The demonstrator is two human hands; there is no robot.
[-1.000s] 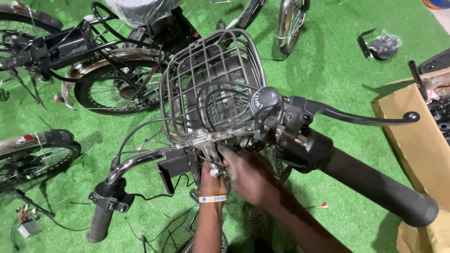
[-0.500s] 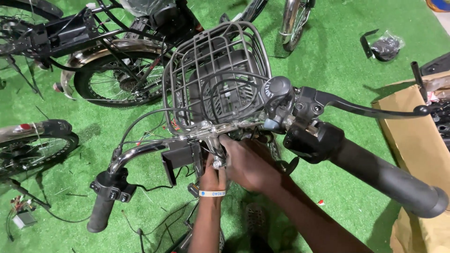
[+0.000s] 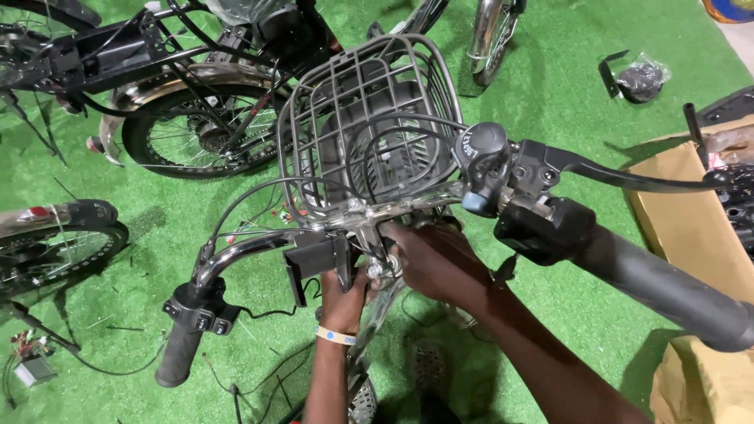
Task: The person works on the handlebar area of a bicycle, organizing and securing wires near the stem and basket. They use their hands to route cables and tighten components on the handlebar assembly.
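1. My view has slid a little since a moment ago. The wire basket [image 3: 369, 126] and handlebar [image 3: 259, 245] now sit a bit more to the right, and both hands have stayed at the same spot.
2. My left hand [image 3: 343, 302] reaches up under the small black box [image 3: 312, 263] on the bar. I cannot tell what its fingers hold.
3. My right hand [image 3: 428, 259] is curled at the shiny clamp [image 3: 375, 267] below the basket. Its fingertips are hidden.
4. The big right grip [image 3: 667, 286] blocks part of the arm.
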